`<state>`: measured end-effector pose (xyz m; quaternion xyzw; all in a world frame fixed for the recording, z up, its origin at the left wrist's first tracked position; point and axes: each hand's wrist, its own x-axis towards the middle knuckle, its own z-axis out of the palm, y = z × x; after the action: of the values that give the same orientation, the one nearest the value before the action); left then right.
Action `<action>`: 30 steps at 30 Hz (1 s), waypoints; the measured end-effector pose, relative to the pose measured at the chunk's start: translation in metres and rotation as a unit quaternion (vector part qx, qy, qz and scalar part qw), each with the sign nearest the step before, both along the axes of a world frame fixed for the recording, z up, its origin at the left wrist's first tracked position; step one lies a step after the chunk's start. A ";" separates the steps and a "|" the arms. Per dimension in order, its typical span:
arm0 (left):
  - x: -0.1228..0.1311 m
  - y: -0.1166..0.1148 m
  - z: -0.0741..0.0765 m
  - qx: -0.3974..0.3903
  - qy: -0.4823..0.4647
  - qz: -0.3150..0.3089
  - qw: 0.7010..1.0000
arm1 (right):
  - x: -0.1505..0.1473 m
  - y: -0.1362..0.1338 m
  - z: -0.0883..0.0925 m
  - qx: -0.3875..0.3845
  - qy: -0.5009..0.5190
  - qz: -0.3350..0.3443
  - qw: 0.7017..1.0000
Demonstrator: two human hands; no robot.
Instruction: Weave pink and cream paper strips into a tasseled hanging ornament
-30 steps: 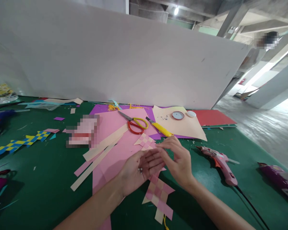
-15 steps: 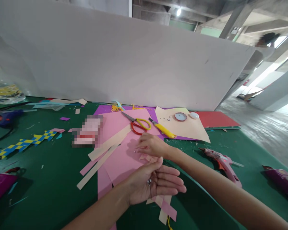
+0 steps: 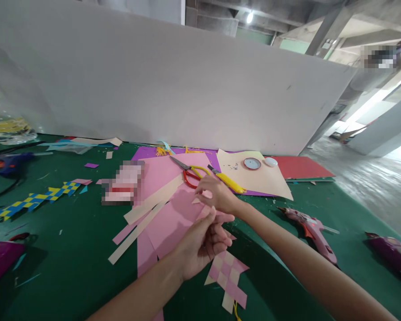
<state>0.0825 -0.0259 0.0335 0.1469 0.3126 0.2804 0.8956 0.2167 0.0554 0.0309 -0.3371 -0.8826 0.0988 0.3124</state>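
Note:
My left hand (image 3: 205, 245) is palm up above the pink paper (image 3: 173, 218), its fingers curled in; whatever lies in the palm is hidden. Just beyond it, my right hand (image 3: 217, 194) has its thumb and forefinger bent together, and anything between the tips is too small to make out. A woven pink and cream paper piece (image 3: 227, 276) with a yellow cord lies below my hands. Scissors (image 3: 190, 171) with a red and a yellow handle and a yellow cutter (image 3: 230, 182) rest beyond my right hand. Cream strips (image 3: 137, 234) lie to the left.
A pink glue gun (image 3: 312, 229) and a purple one (image 3: 392, 254) lie at right. A round lid (image 3: 251, 163) sits on cream paper (image 3: 270, 183). At left are a blue-yellow woven strip (image 3: 36, 200) and a blue glue gun (image 3: 10, 164). A white panel (image 3: 170, 84) stands behind.
My left hand's spread fingers have curled in over the small black-and-white things seen in its palm, and it has shifted slightly up. My right hand has moved slightly up and right. More of the woven piece shows.

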 end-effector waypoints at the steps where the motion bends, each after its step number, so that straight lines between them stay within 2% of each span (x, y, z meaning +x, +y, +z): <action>1: 0.000 0.000 -0.001 -0.006 0.001 -0.003 1.000 | 0.006 -0.003 0.009 -0.001 0.026 -0.034 0.999; 3: 0.002 0.001 -0.003 -0.019 -0.009 -0.007 1.000 | 0.016 -0.014 0.029 -0.018 0.077 -0.092 0.993; 5: 0.004 0.001 -0.005 -0.023 -0.036 0.001 0.999 | 0.022 -0.033 0.047 -0.076 0.136 -0.118 0.981; 8: 0.005 0.001 -0.007 -0.011 -0.067 0.030 0.997 | 0.019 -0.067 0.061 -0.144 0.105 -0.066 0.982; 11: 0.004 0.000 -0.008 0.017 -0.084 0.042 0.995 | 0.009 -0.092 0.055 -0.156 0.010 -0.016 0.988; 14: 0.002 0.000 -0.005 0.033 -0.094 0.031 0.995 | 0.002 -0.101 0.042 -0.123 -0.055 0.004 0.991; 16: 0.001 -0.001 -0.001 0.029 -0.092 0.028 0.995 | 0.001 -0.101 0.037 -0.110 -0.070 0.000 0.991; 19: 0.002 0.000 0.003 0.005 -0.093 0.037 0.995 | 0.006 -0.101 0.038 -0.113 -0.054 -0.044 0.991; 22: 0.002 0.003 0.002 -0.046 -0.066 0.058 0.995 | 0.024 -0.105 0.045 -0.104 0.004 -0.132 0.986; 24: 0.000 0.007 0.000 -0.073 -0.040 0.079 0.993 | 0.046 -0.110 0.048 -0.078 0.039 -0.235 0.968; 26: -0.003 0.012 -0.003 -0.092 -0.041 0.098 0.990 | 0.077 -0.116 0.046 -0.040 0.054 -0.384 0.921; 28: -0.006 0.016 -0.004 -0.107 -0.074 0.115 0.985 | 0.112 -0.124 0.040 -0.005 0.024 -0.526 0.850; 30: -0.009 0.019 -0.004 -0.103 -0.100 0.139 0.980 | 0.144 -0.133 0.028 -0.018 -0.056 -0.618 0.784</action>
<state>0.0739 -0.0072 0.0292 -0.0203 0.2658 0.3817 0.8850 0.3603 -0.0779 0.0589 -0.8207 -0.4996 -0.1191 0.2504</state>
